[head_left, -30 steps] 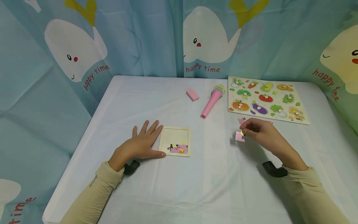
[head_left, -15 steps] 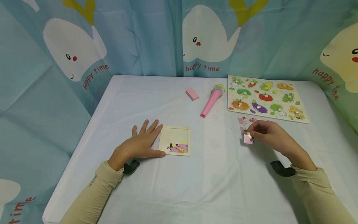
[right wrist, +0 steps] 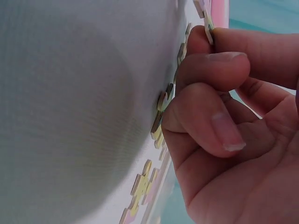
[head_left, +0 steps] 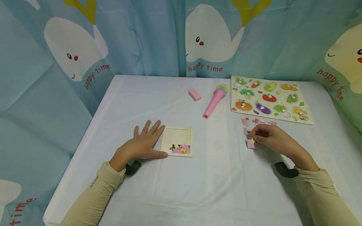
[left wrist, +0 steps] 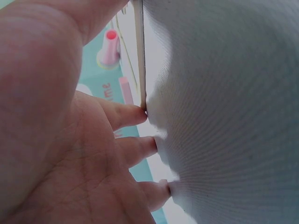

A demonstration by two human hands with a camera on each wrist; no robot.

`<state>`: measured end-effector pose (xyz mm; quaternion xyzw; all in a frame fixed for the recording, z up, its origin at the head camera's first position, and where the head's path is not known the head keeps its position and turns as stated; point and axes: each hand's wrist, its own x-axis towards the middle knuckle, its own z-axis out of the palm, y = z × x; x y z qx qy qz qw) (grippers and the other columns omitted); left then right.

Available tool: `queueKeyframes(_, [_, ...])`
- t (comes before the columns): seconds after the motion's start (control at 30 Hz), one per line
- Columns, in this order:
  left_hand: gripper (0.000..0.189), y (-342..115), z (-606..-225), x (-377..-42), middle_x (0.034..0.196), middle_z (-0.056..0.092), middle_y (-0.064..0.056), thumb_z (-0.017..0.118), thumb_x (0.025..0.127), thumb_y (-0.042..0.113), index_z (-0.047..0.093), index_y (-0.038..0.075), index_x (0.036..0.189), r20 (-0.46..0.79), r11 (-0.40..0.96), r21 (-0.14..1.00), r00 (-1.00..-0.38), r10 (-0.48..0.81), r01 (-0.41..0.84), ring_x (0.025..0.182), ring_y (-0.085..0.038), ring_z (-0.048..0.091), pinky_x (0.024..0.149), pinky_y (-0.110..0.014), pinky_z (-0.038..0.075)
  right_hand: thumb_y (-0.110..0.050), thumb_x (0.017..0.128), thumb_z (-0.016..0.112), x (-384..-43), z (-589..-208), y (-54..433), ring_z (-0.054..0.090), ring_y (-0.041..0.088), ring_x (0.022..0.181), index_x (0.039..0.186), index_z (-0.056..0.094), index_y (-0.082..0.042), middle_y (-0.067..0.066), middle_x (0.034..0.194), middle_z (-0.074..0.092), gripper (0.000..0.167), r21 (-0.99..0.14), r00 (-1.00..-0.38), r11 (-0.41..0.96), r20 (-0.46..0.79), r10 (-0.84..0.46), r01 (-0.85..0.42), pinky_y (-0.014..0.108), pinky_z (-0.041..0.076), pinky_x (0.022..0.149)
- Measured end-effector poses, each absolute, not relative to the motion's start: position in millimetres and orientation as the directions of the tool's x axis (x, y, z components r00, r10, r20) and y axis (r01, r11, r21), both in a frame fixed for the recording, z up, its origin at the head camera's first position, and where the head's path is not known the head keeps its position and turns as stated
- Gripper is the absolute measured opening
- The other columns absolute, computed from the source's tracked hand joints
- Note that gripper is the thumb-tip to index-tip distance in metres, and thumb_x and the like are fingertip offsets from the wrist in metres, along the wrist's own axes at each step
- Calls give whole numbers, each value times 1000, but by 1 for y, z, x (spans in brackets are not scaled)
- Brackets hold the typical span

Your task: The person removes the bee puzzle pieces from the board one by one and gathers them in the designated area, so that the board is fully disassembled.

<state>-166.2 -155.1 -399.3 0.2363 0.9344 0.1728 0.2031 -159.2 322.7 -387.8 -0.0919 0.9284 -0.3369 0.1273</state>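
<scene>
My left hand [head_left: 142, 144] lies with spread fingers on the table at the left side of a square wooden puzzle tray [head_left: 176, 135]. Its thumb and index finger touch the tray's edge. Several joined pink and yellow puzzle pieces [head_left: 181, 149] lie in the tray's lower right. Over on the right, my right hand [head_left: 272, 139] pinches a pink and yellow jigsaw piece [head_left: 251, 144] between thumb and index finger. That piece is partly visible in the right wrist view, with the other fingers curled. Loose jigsaw pieces [head_left: 258, 121] lie beyond and under this hand, some hidden by it.
A vegetable peg board [head_left: 268, 99] lies at the back right. Left of it are a pink toy microphone [head_left: 214, 103] and a small pink block [head_left: 194, 94]. A white cloth covers the table [head_left: 181, 188], and blue curtains [head_left: 158, 37] hang behind and beside it.
My right hand has moved a little right, then slightly toward me and lower, with the jigsaw piece in its pinch. More loose pieces show beyond it. The left hand stays put.
</scene>
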Motion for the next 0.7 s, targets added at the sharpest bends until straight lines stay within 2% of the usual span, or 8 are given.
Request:
queueKeyframes(0.47, [110,-155,-399,-167,179,4,-17,78,94,56,18,6,172,-299,825,417,-800,520,380,161,-47,-9,118,-79,-5,-5,103,70,-159,-387,323,57,19,88,108,73,-1,6,101,68,7,-590,-958,799,-143,-247,-118,22,48,74])
queueKeyframes(0.7, [110,-156,-398,-167,179,4,-17,78,94,55,18,5,172,-299,827,415,-801,518,380,161,-47,-9,117,-79,-5,-6,103,70,-158,-382,316,55,23,89,109,73,-2,7,101,67,8,-592,-959,796,-132,-251,-127,25,47,70])
